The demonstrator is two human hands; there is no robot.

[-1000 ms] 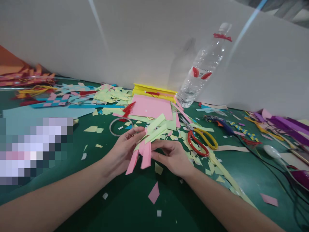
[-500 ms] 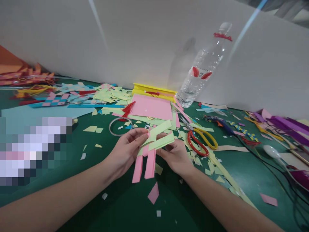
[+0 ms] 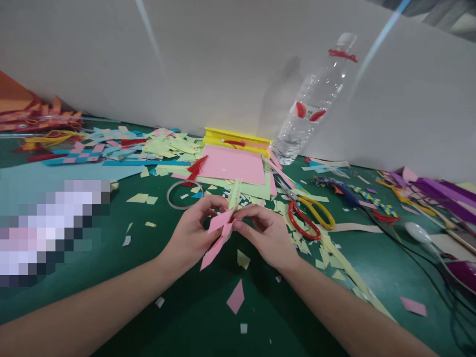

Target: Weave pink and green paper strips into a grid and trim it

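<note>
The strips (image 3: 220,221), pink and green, cross in a small piece held up off the table (image 3: 193,317), between the two hands. The pink ends point down and back toward the person, the green ones away; the piece is turned nearly edge-on, so how the strips pass over each other cannot be told. The left hand (image 3: 191,230) is clamped on its left side, thumb against bent fingers, apparently to steady it. The right hand (image 3: 269,235) has thumb and forefinger closed on the right edge near the crossing, a light grip that seems suited to working one strip without bending the rest. Holding it in the air probably leaves both faces within reach.

Just beyond the left fingers lies a ring (image 3: 168,194), and past it a red tassel (image 3: 196,170). Straight ahead of both hands is a pink sheet (image 3: 232,163), with a yellow strip of folded paper (image 3: 238,140) behind it. The scissors (image 3: 296,201) lie just beyond the right hand, handles toward it, handy for picking up. Farther off, a bottle (image 3: 312,104) leans on the wall (image 3: 204,59), which presumably props it.
</note>
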